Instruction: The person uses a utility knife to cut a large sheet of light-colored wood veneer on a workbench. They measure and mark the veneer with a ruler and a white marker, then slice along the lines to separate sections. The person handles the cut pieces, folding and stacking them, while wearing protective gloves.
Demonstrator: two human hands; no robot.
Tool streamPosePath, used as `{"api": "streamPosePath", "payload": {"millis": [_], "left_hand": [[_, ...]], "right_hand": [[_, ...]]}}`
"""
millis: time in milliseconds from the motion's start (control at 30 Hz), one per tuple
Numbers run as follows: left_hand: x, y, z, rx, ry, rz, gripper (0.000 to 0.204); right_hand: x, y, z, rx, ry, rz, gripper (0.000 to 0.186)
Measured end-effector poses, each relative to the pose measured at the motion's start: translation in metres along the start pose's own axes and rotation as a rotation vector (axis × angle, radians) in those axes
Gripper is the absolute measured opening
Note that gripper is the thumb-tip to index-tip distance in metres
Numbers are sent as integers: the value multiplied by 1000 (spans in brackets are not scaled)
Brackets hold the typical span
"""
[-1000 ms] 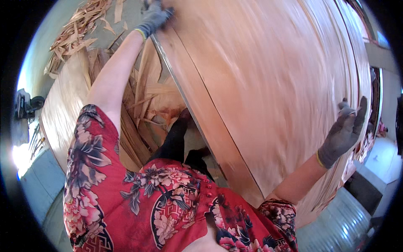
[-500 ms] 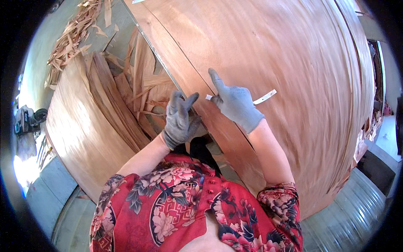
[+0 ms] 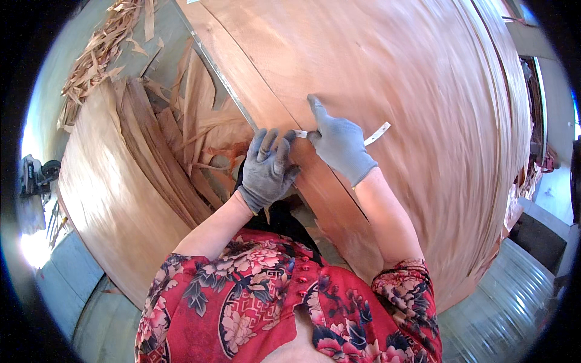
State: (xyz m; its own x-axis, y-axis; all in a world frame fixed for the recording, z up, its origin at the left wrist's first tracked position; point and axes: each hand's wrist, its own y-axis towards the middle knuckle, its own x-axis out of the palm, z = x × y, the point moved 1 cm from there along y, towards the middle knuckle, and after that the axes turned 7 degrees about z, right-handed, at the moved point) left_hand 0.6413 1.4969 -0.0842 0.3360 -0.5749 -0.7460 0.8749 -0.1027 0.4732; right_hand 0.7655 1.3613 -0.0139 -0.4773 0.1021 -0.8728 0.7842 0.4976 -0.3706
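Observation:
My left hand (image 3: 267, 166), in a grey glove, has its fingers bent and apart, one fingertip at the left end of a narrow white tape strip (image 3: 378, 133) with small holes. My gloved right hand (image 3: 336, 136) is closed on that strip near its middle, index finger stretched out on the wood. The strip lies across a long dark seam (image 3: 266, 81) in a large pale reddish veneer sheet (image 3: 423, 115). A thin metallic-looking strip (image 3: 221, 81) runs along the sheet's left edge, up and away from my left hand. The underside of the right hand's fingers is hidden.
A second veneer stack (image 3: 112, 181) is at the left, with torn veneer pieces (image 3: 203, 133) between it and the large sheet. Veneer scraps (image 3: 100, 51) are heaped at the upper left. A dark wheeled object (image 3: 39, 175) sits at the far left, corrugated translucent sheeting (image 3: 502, 296) at lower right.
Both hands have come from far apart to the seam near my body, and the white strip has appeared with them. Since half a second ago my left hand has moved right to the strip's end.

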Motion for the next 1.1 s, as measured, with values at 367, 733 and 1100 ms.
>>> {"api": "streamPosePath", "payload": {"millis": [367,733,1100], "left_hand": [[-12,9,-6,-21,36,-149,80],[52,109,-16,-102,174,119,74],[63,126,-30,42,373,64,53]], "right_hand": [[-6,1,-9,230,-128,-70,72],[-3,-6,7,68,74,44,69],[24,-157,-7,337,620,277,63]]}}
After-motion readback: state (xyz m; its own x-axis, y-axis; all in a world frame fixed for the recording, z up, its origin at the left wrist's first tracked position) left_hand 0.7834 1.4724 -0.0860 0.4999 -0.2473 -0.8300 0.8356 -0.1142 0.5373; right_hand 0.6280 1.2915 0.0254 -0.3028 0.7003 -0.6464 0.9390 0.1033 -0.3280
